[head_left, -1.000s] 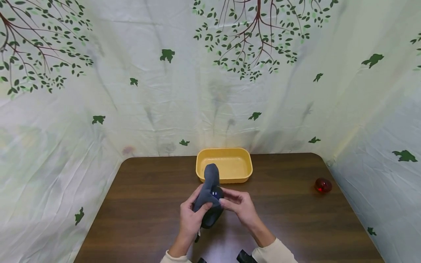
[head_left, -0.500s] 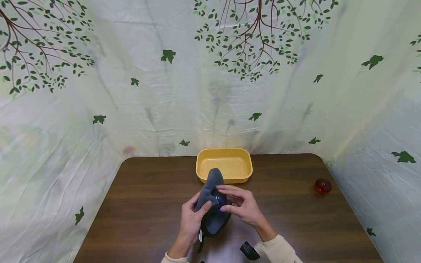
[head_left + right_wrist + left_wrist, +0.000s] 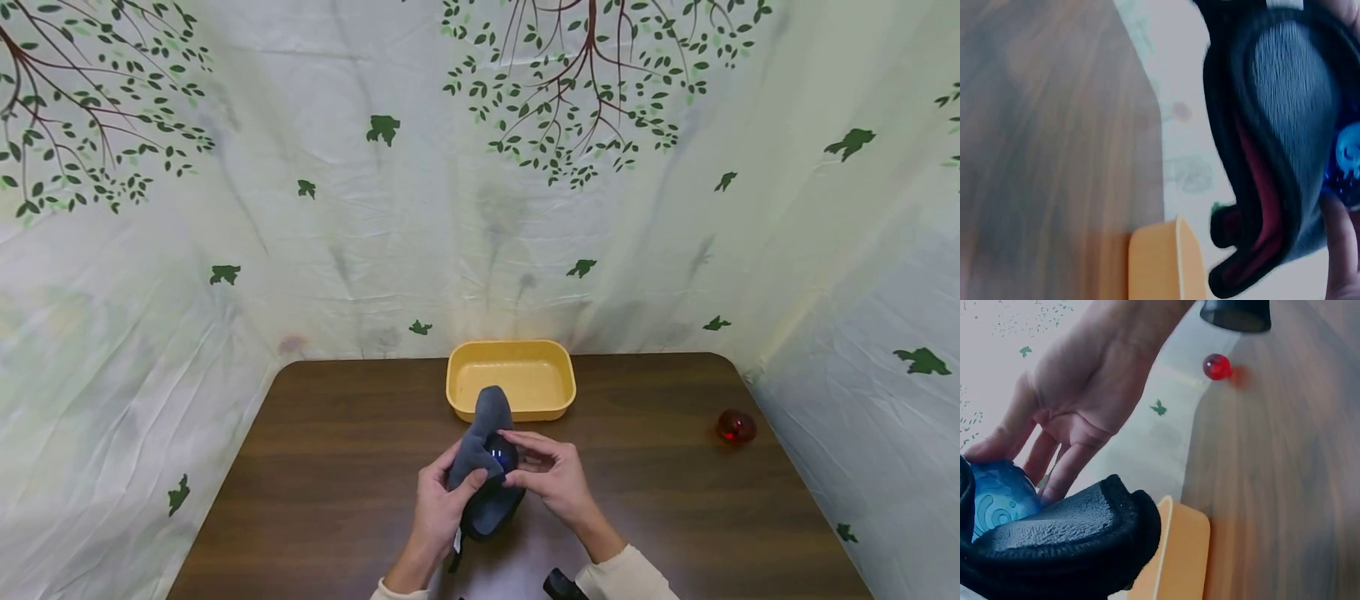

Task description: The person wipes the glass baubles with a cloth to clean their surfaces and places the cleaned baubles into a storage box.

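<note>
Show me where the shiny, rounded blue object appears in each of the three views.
Head: blue object below centre, slightly right.
Left wrist: blue object near left edge, lower half.
Right wrist: blue object at right edge, mid-height.
Shared landmark: yellow rectangular plastic tray.

Pouch (image 3: 492,408): grey cloth, matt, lightly textured; black fabric binding (image 3: 1072,565). Blue ball (image 3: 1002,497): glossy, translucent, swirl-marked; plastic or glass, cannot be told. Red ball (image 3: 737,427): glossy, translucent, material likewise uncertain. Tub (image 3: 528,385): yellow plastic, smooth, low sheen. Bench (image 3: 360,467): brown wood-grain top, smooth, satin. Curtain (image 3: 412,208): printed cloth, creased, soft sheen. Sleeve (image 3: 628,575): cream cloth, matt.
</note>
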Motion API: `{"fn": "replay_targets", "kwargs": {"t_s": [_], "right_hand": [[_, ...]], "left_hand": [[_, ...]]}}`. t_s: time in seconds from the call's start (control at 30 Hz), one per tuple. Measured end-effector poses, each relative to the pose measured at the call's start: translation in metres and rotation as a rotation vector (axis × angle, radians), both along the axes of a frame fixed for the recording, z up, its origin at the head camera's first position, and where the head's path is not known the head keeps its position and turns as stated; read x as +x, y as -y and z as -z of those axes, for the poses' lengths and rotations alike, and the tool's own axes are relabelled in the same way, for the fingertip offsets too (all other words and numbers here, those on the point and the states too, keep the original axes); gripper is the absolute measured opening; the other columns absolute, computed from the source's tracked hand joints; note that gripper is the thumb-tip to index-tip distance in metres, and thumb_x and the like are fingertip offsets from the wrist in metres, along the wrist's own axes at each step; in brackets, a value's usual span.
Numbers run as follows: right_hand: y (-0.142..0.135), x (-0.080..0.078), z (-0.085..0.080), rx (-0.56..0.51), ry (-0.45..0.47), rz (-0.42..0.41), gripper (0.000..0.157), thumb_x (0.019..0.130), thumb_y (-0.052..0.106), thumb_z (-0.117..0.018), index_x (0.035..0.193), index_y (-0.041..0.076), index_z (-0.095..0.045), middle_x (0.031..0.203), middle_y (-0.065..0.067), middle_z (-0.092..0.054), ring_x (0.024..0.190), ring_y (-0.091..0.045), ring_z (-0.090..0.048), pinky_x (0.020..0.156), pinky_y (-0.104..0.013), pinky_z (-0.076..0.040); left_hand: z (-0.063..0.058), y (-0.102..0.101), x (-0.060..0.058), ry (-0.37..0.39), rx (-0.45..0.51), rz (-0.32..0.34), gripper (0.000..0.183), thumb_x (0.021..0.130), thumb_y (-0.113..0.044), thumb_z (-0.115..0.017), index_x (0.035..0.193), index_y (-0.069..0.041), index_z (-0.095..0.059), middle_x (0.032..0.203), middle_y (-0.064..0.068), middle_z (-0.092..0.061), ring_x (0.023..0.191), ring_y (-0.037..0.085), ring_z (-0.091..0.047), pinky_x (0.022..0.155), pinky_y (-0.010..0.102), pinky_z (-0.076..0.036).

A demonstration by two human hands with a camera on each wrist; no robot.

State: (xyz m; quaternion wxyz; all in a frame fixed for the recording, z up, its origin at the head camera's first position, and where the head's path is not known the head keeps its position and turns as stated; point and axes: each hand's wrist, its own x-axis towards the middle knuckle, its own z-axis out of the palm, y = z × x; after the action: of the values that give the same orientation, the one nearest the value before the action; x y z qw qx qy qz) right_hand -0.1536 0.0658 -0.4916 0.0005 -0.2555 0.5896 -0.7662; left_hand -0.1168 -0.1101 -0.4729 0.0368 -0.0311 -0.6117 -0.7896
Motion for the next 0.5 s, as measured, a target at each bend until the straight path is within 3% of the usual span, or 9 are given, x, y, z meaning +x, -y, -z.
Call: {"fn": "replay_targets", "kwargs": {"t_s": [0.23,0.37,0.5], "right_hand": [[0.011,0.010,-0.004,-0.018,0.273,0.094,0.049,0.082,-0.002,-0.073,0.123,-0.020,-0.052,0.118,-0.038,-0.056,0.097,-0.016,-0.068,0.077,-0.029,-0.055],[0.017,0.013,-0.008,-0.012,0.430,0.165,0.043,0.087,0.002,-0.069,0.123,-0.017,-0.055,0.111,-0.034,-0.062,0.086,-0.016,-0.070,0.069,-0.031,-0.057],[0.022,0.015,-0.009,0.001,0.487,0.214,0.042,0.092,0.011,-0.065,0.121,-0.018,-0.056,0.103,-0.027,-0.068,0.075,-0.017,-0.071,0.065,-0.031,-0.058]], "left_hand": [[0.006,0.005,-0.004,-0.206,-0.218,-0.045,0.053,0.078,0.008,-0.073,0.128,0.008,-0.057,0.131,0.024,-0.055,0.116,0.008,-0.057,0.095,0.019,-0.044],[0.010,0.007,-0.007,-0.316,-0.271,-0.045,0.055,0.074,0.009,-0.076,0.127,0.005,-0.060,0.132,0.022,-0.056,0.124,0.010,-0.051,0.101,0.017,-0.038],[0.013,0.008,-0.010,-0.395,-0.333,-0.066,0.054,0.072,0.008,-0.078,0.124,0.004,-0.062,0.130,0.021,-0.057,0.124,0.015,-0.051,0.102,0.017,-0.037]]}}
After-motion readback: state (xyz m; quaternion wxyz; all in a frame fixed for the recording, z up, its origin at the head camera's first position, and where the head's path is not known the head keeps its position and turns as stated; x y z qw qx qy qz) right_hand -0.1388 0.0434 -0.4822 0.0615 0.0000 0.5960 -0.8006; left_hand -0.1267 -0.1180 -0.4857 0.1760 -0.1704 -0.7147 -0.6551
